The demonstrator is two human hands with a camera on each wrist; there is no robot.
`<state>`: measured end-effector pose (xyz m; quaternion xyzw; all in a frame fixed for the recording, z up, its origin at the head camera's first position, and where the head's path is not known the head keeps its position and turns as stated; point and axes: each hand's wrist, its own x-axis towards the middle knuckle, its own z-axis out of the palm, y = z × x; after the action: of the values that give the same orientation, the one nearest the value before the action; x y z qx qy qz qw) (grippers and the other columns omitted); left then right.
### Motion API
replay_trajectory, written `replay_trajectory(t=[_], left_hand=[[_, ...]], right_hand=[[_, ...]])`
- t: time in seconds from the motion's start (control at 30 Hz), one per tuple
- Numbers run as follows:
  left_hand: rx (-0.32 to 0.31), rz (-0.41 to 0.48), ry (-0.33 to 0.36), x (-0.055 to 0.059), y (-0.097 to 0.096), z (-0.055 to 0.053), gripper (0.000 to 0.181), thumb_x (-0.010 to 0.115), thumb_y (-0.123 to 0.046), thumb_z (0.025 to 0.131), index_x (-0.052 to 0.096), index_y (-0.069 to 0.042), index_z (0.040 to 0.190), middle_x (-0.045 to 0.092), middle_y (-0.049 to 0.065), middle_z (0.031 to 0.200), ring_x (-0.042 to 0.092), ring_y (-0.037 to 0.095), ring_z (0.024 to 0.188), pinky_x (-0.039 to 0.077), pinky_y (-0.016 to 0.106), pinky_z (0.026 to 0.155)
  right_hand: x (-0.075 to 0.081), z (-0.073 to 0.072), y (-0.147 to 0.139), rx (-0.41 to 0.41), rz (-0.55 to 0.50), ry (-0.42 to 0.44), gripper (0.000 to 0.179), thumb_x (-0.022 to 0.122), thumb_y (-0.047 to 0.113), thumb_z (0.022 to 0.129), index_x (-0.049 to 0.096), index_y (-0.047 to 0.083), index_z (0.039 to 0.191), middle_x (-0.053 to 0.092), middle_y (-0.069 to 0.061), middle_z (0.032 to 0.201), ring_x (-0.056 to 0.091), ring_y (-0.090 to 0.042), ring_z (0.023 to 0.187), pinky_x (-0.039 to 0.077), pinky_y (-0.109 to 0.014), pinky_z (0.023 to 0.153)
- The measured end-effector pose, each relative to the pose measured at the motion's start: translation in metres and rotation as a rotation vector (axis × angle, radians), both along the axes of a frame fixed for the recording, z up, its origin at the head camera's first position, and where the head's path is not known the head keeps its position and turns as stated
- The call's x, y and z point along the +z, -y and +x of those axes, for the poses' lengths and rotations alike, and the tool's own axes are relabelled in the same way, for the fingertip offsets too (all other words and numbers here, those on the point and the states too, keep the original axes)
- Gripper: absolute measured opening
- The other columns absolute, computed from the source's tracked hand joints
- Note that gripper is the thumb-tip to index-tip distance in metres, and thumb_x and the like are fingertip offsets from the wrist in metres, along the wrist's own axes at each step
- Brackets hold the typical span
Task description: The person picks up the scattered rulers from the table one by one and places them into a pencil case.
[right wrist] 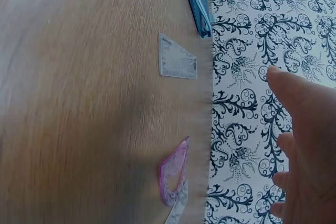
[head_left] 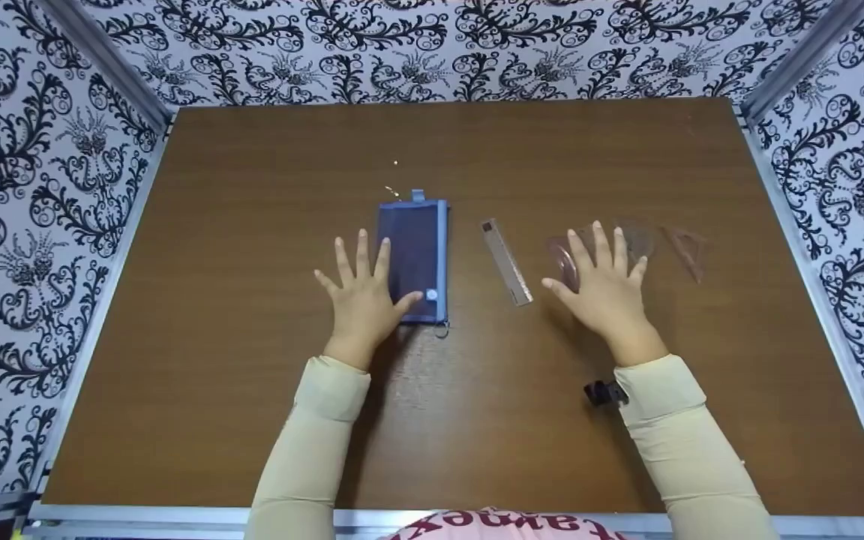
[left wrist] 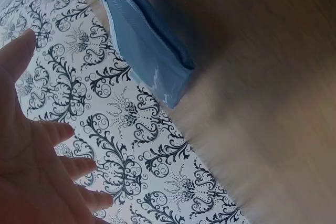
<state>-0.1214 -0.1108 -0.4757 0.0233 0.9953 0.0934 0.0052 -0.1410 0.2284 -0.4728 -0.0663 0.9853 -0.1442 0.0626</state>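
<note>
Patterned walls (head_left: 522,52) stand round my brown table (head_left: 252,172), where the blue pouch (head_left: 411,225) lies flat; ruler (head_left: 507,262), pinkish piece (head_left: 565,262) and triangle (head_left: 691,255) are out, loose to its right. My left hand (head_left: 361,300) is spread over the pouch's left edge, my right hand (head_left: 610,294) spread well to its right, neither gripping anything, and what handling is left I cannot tell.

I have the head view looking forward and down from above the near side, far enough back to span the surface (head_left: 214,315). My left wrist view sits low and close, rolled aslant beside the left grip (left wrist: 37,166); my right, also low, lies almost sideways beside the right grip (right wrist: 315,135). All three share the blue pouch (head_left: 413,251).
</note>
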Motion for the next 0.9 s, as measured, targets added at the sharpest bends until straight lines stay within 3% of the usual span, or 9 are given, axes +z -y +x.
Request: replay_trajectory(t=[0.1, 0.4, 0.9], left_hand=[[0.017, 0.002, -0.008, -0.002, -0.002, 0.001, 0.096, 0.057, -0.069, 0.081, 0.021, -0.020, 0.155, 0.005, 0.014, 0.162, -0.005, 0.045, 0.145, 0.007, 0.078, 0.099], [0.015, 0.025, 0.061, -0.009, -0.013, -0.003, 0.097, 0.055, -0.070, 0.081, 0.018, -0.021, 0.156, 0.002, 0.015, 0.162, -0.006, 0.045, 0.145, 0.010, 0.078, 0.099], [0.047, 0.044, 0.062, -0.015, -0.027, -0.002, 0.096, 0.060, -0.065, 0.081, 0.020, -0.018, 0.155, 0.007, 0.016, 0.161, 0.002, 0.046, 0.144, 0.017, 0.077, 0.099]], right_hand=[[-0.002, -0.001, 0.002, -0.001, -0.004, -0.006, 0.090, 0.045, 0.067, 0.089, 0.014, 0.018, 0.156, -0.004, -0.016, 0.161, -0.012, -0.043, 0.145, -0.004, -0.077, 0.100], [-0.005, -0.002, 0.006, -0.015, -0.059, -0.004, 0.088, 0.045, 0.065, 0.090, 0.012, 0.017, 0.156, -0.003, -0.017, 0.161, -0.009, -0.043, 0.145, 0.000, -0.076, 0.102], [-0.006, -0.002, 0.016, -0.048, -0.160, 0.045, 0.092, 0.041, 0.069, 0.089, 0.005, 0.017, 0.156, -0.005, -0.017, 0.161, -0.009, -0.042, 0.145, 0.001, -0.074, 0.104]])
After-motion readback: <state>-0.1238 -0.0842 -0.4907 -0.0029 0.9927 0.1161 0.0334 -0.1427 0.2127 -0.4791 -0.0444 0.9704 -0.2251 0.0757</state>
